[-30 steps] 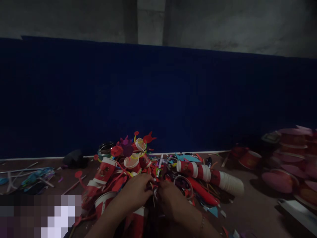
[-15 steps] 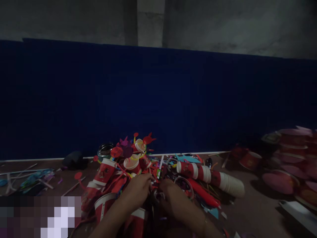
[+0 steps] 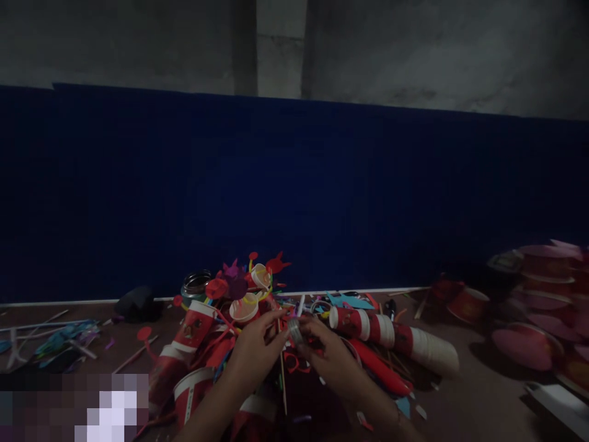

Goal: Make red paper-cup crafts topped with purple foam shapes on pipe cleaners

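A small roll of clear tape (image 3: 296,332) is held up between my two hands above the tabletop. My right hand (image 3: 324,347) pinches it from the right side. From the left, my left hand (image 3: 260,344) has its thumb and fingertips at the roll's edge, fingers bent, pressed close to it. Just beyond the fingers a thin white strip (image 3: 300,306) points up. Beneath the hands lie a red paper cut-out (image 3: 294,362) and a thin wooden stick (image 3: 283,393).
Red paper cups (image 3: 196,322) with cut-outs and pipe cleaners crowd the left. A row of stacked cups (image 3: 391,334) lies to the right beside a red tube-like thing (image 3: 380,366). Red bowls (image 3: 547,288) pile up far right. Behind stands a blue panel (image 3: 294,184).
Both hands have risen from the clutter. The tape roll, low among the dark items before, is now lifted between them. The red cut-out and stick underneath now show.
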Demonstrator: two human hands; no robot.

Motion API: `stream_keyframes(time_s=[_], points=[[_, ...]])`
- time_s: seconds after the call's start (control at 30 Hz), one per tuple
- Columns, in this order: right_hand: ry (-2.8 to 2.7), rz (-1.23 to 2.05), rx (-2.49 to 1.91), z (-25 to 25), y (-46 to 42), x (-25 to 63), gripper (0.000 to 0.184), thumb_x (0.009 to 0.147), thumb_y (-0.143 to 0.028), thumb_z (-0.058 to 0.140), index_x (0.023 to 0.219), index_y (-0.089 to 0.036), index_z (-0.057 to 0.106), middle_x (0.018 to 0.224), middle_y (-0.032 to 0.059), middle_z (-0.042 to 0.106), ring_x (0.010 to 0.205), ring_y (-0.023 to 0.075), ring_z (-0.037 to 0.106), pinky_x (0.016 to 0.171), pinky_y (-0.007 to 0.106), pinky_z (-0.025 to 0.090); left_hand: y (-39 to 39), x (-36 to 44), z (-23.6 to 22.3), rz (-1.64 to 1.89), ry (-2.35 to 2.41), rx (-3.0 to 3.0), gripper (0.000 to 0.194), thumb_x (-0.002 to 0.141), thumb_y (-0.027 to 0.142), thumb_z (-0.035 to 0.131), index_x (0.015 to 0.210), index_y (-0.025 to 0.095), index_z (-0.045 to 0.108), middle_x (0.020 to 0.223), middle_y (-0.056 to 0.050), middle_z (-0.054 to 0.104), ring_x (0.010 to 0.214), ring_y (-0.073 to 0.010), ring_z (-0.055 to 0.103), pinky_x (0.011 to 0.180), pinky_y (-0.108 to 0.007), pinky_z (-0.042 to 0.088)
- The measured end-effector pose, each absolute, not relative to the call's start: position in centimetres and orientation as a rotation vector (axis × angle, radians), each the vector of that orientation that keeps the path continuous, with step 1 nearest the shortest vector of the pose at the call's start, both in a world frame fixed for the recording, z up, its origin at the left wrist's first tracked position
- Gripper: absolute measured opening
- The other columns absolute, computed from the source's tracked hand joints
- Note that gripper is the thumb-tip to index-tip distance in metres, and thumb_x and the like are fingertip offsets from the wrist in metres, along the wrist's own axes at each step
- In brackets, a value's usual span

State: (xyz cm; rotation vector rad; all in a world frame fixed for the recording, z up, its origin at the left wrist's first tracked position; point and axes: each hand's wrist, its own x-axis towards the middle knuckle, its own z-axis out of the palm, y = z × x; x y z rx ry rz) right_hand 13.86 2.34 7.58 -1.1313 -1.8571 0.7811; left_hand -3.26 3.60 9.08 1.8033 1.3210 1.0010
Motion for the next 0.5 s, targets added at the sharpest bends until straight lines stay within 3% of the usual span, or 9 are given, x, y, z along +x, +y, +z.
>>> stream_keyframes(time_s=[0.17, 0.37, 0.5], points=[[-1.86, 0.739, -1.119, 7.8, 2.2, 13.9, 0.015, 0.078, -0.015, 0.053, 0.09, -0.02, 0.062, 0.118, 0.0077, 0.055, 0.112, 0.0205, 0.049, 0.092, 0.032, 0.041, 3.6, -3.2, 9.0, 0.971, 1.294, 1.802, 0.041, 0.075, 0.03, 0.055, 0.113, 0.017, 0.06, 0.054, 0.008, 0.037, 0.051, -0.0109, 0.037, 0.048, -0.021, 0.027], [-2.159, 0.533, -1.433, 7.8, 1.8, 14.1, 0.024, 0.07, -0.005, 0.047, 0.081, -0.017, 0.065, 0.088, 0.0056, 0.066, 0.082, 0.0178, 0.06, 0.074, 0.026, 0.045, 3.2, -3.2, 9.5, 1.147, 1.225, 1.733, 0.025, 0.084, 0.034, 0.044, 0.094, 0.018, 0.06, 0.073, 0.0, 0.056, 0.069, -0.0157, 0.052, 0.063, -0.024, 0.039], [-2.351, 0.504, -1.564, 6.4, 1.5, 12.5, 0.019, 0.064, -0.005, 0.051, 0.068, -0.015, 0.067, 0.073, 0.0066, 0.069, 0.068, 0.0182, 0.062, 0.063, 0.024, 0.044, 3.1, -3.0, 9.5, 1.069, 1.168, 1.559, 0.034, 0.087, 0.039, 0.034, 0.089, 0.015, 0.058, 0.057, 0.003, 0.049, 0.052, -0.0128, 0.045, 0.05, -0.023, 0.035]])
